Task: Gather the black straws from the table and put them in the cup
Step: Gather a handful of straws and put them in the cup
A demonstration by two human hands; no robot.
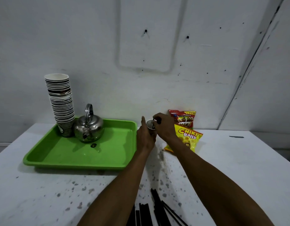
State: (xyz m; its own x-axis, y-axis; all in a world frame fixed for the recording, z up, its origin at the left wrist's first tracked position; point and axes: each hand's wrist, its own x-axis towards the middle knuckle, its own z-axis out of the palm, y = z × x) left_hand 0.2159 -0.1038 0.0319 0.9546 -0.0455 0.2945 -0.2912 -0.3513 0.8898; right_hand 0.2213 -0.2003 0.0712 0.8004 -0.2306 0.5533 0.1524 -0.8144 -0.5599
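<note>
Left grip (146,137) wraps cup (151,124); right grip (163,126) pinches straw (153,123).

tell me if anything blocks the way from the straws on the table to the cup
Nothing visible does. The loose straws lie at the near edge, and bare table runs from them to the cup. The tray sits off to the left, the snack bags right of the cup.

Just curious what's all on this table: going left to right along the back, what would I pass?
Stack of paper cups → kettle → cup held in both hands → snack bags.
</note>
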